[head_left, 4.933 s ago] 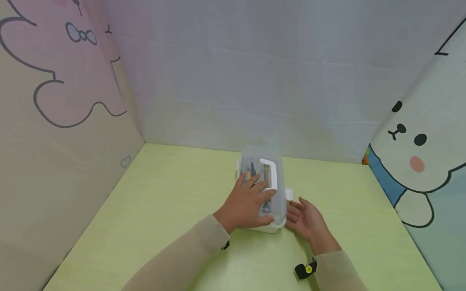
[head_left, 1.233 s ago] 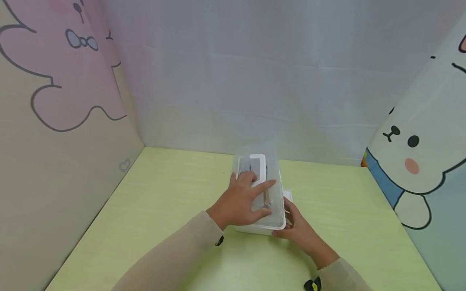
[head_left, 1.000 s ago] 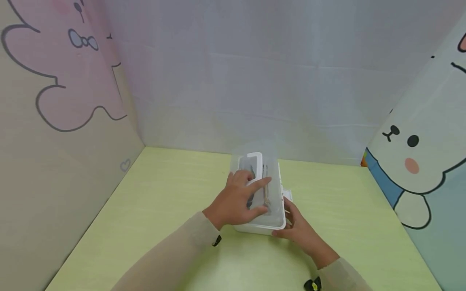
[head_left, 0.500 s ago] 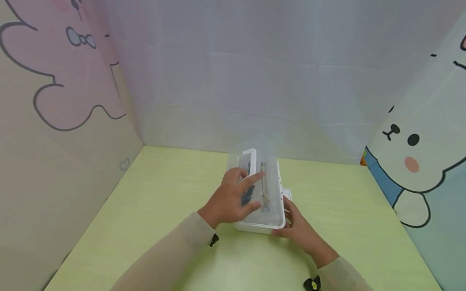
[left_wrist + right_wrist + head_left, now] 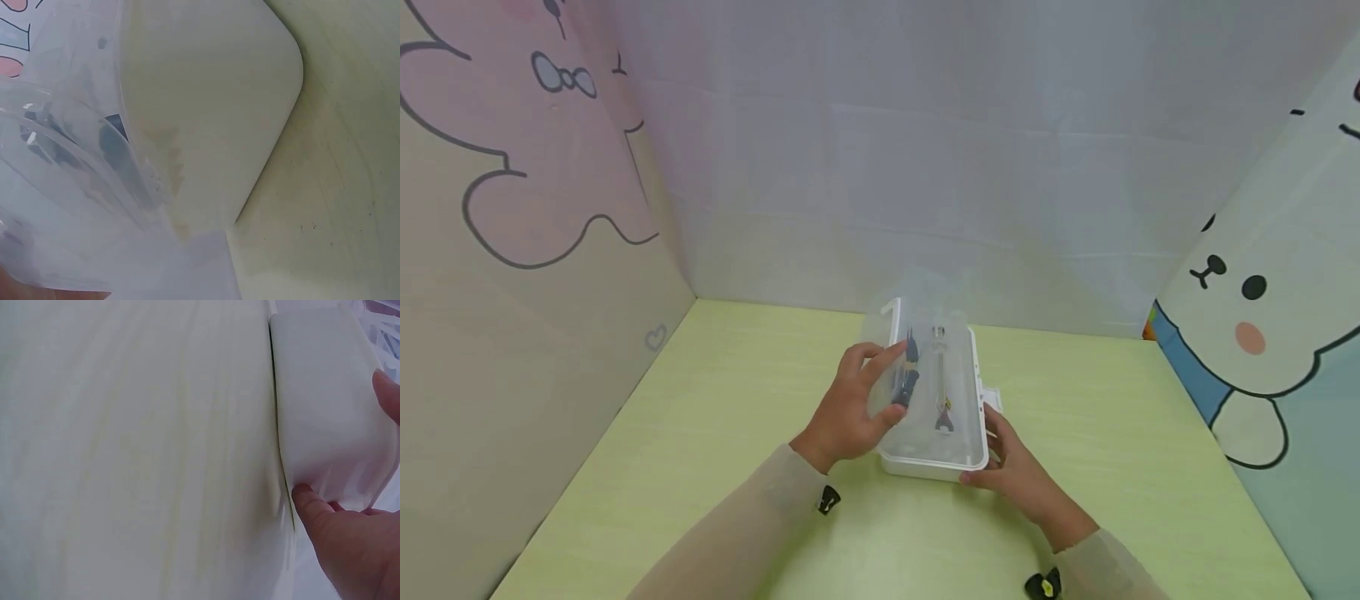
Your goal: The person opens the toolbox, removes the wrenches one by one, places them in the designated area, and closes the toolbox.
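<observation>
Storage box (image 5: 921, 468), white plastic, one. Stands on the pale yellow-green table (image 5: 775, 375), toward its far edge, about midway between the far corners.

Clear lid (image 5: 875, 322), with white handle (image 5: 893, 315). Tilted up toward the left; whether hinged or loose cannot be told.

Latch (image 5: 992, 398), white, projecting from the box's right side, unfastened; presumably the reason the lid can lift.

Left hand (image 5: 847, 410), on the lid. Thumb and forefinger spread; remaining fingers bent beside the handle, grasping the lid there as far as can be judged, since the handle offers a ready hold.

Right hand (image 5: 1015, 467), fingers and thumb curled round the box's near right corner, apparently to keep the base from shifting under the lid's pull.

Contents: dark-blue hand tool (image 5: 909, 381), lengthwise, left; slender wrench-like tool (image 5: 941, 367), lengthwise, right, its near end dark and forked. Both laid along the box's length, likely because its narrow shape suits them. Exact types blurred.
</observation>
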A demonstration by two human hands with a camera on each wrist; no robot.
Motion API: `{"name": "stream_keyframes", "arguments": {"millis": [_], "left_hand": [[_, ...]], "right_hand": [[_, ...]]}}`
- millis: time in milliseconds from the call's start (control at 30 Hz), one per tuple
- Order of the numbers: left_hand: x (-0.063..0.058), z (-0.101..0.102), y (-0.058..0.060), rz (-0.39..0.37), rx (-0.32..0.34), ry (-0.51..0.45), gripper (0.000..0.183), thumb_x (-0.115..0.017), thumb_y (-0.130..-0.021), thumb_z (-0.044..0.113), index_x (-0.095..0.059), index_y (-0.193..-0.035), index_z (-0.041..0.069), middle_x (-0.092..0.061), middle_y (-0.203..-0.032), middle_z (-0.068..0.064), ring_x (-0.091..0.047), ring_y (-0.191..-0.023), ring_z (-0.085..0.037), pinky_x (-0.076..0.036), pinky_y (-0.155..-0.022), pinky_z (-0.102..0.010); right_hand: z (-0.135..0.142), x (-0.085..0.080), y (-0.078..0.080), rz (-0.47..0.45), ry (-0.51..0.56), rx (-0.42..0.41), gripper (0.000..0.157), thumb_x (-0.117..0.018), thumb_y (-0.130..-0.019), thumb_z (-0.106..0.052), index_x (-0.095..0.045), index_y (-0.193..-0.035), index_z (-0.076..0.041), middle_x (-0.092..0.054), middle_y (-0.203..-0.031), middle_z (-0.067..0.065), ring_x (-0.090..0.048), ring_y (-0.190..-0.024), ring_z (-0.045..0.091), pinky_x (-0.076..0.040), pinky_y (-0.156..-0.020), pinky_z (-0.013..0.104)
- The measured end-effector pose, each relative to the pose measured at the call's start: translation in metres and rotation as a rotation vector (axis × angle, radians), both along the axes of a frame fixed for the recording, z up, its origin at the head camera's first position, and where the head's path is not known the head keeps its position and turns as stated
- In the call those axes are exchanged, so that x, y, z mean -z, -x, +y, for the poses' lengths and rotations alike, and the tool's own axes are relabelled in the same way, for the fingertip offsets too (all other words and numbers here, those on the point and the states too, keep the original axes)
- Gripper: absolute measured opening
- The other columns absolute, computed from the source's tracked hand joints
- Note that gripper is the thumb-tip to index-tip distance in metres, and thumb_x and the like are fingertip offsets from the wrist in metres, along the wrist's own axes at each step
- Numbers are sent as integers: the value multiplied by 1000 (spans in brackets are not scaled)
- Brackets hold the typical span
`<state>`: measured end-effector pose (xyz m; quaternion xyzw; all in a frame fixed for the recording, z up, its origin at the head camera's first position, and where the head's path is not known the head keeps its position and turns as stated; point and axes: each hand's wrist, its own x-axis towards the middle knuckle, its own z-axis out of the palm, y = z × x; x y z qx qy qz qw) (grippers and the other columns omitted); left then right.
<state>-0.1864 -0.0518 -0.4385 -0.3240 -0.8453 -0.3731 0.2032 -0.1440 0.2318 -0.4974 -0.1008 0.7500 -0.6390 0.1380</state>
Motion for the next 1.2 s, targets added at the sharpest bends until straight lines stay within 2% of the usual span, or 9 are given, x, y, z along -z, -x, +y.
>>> {"name": "stream_keyframes", "arguments": {"millis": [200, 433, 600, 733, 800, 900, 1033, 1133, 1200], "left_hand": [[4, -12, 0, 6, 5, -83, 78, -30, -87, 72, -25, -148, 24, -35, -128, -9, -39, -112, -22, -45, -82, -45], [8, -26, -2, -36, 38, -196, 84, -29, -87, 71, -23, -149, 15, -34, -132, -8, -43, -110, -23, -48, -79, -41], [12, -34, -5, -55, 41, -284, 82, -30, -90, 66, -21, -148, 9, -34, -131, -12, -45, -112, -29, -47, -85, -50], [16, -43, -10, -93, 21, -333, 76, -29, -93, 61, -17, -150, 12, -35, -130, -14, -46, -109, -34, -45, -85, -55], [17, -48, -13, -110, 7, -348, 68, -30, -97, 53, -15, -151, 14, -34, -133, -15, -43, -111, -35, -42, -86, -56], [15, -55, -19, -140, 4, -377, 55, -33, -102, 29, -14, -151, 12, -28, -144, -15, -37, -122, -34, -34, -93, -57], [3, -58, -29, -184, 43, -424, 60, -34, -94, -3, -13, -150, 4, -17, -152, -18, -28, -131, -35, -27, -102, -53], [-6, -58, -35, -201, 51, -428, 62, -33, -91, -9, -12, -149, 0, -16, -151, -21, -28, -131, -38, -25, -105, -41], [-9, -58, -37, -213, 57, -432, 62, -31, -91, -9, -11, -148, -1, -16, -151, -22, -29, -129, -40, -26, -105, -37]], "right_hand": [[-1, 0, 0, -28, 25, 3, 109, -84, -66, -8, -16, -148, -32, -29, -147, 2, -31, -133, 27, -38, -98, 36], [-2, -2, 1, -18, 28, 3, 109, -84, -67, -8, -16, -148, -32, -29, -147, 1, -30, -134, 26, -38, -98, 33], [-2, -5, 2, -10, 21, 4, 109, -85, -65, -9, -17, -147, -32, -28, -148, 0, -29, -135, 25, -35, -100, 36], [-3, -6, 3, -20, 21, 7, 108, -85, -66, -10, -17, -147, -32, -28, -147, 0, -30, -134, 24, -36, -99, 35], [-3, -6, 3, -19, 19, 11, 108, -85, -66, -9, -17, -147, -32, -28, -147, 0, -31, -134, 24, -37, -99, 34], [-3, -7, 3, -17, 19, 8, 108, -84, -66, -9, -17, -147, -32, -28, -148, 0, -31, -134, 24, -37, -99, 33], [-3, -7, 3, -21, 24, 14, 108, -84, -66, -8, -18, -147, -32, -28, -148, 1, -31, -133, 25, -38, -98, 33], [-2, -8, 3, -32, 34, 19, 108, -84, -66, -7, -18, -147, -32, -28, -147, 1, -32, -133, 26, -40, -96, 33], [-2, -7, 2, -41, 45, 17, 107, -83, -67, -7, -17, -148, -30, -28, -147, 1, -32, -133, 27, -41, -95, 33]]}}
